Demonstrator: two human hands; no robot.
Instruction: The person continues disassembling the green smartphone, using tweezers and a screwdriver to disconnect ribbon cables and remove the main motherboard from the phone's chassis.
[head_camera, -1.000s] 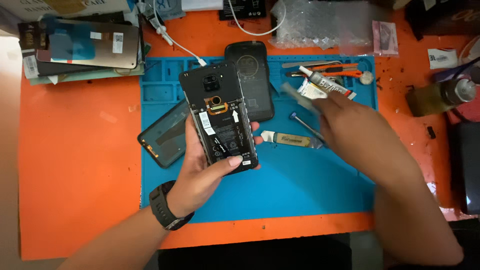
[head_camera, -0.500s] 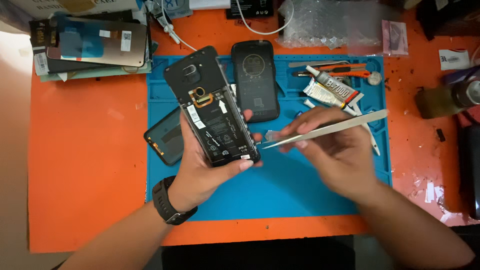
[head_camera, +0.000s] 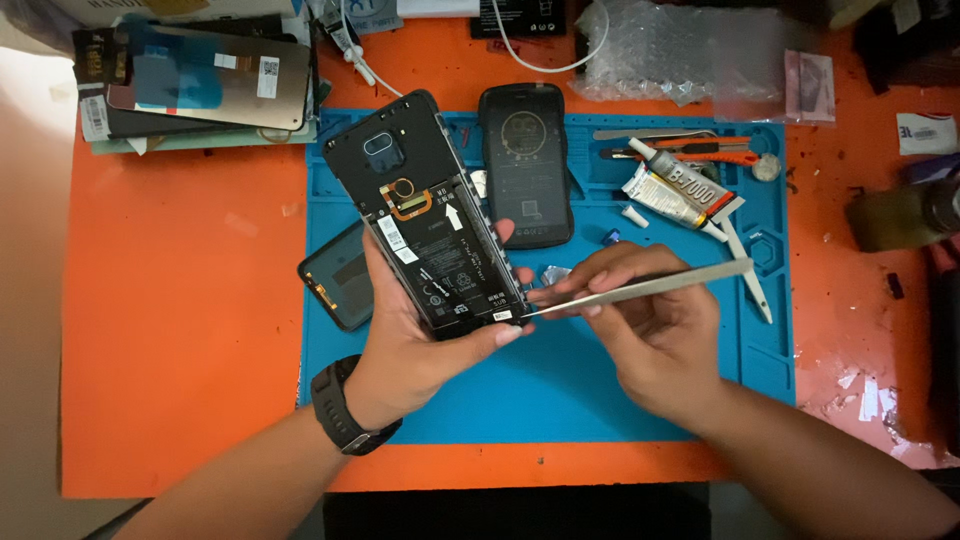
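While left hand (head_camera: 420, 340) is gripping the opened phone (head_camera: 425, 235) above the blue mat (head_camera: 560, 400), its palm is hiding the near edge; right hand (head_camera: 650, 330) is pinching tweezers (head_camera: 640, 288), tips touching the phone's lower corner; dark phone (head_camera: 526, 165) lying just beyond, glue tube (head_camera: 672, 188) right.

Left hand (head_camera: 425, 345) holding opened phone (head_camera: 425, 235), right hand (head_camera: 650, 325) pressing tweezers (head_camera: 640, 288) to its corner

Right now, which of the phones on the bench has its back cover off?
The opened phone held in the left hand, its insides showing. The black phone lying flat on the blue mat is closed.
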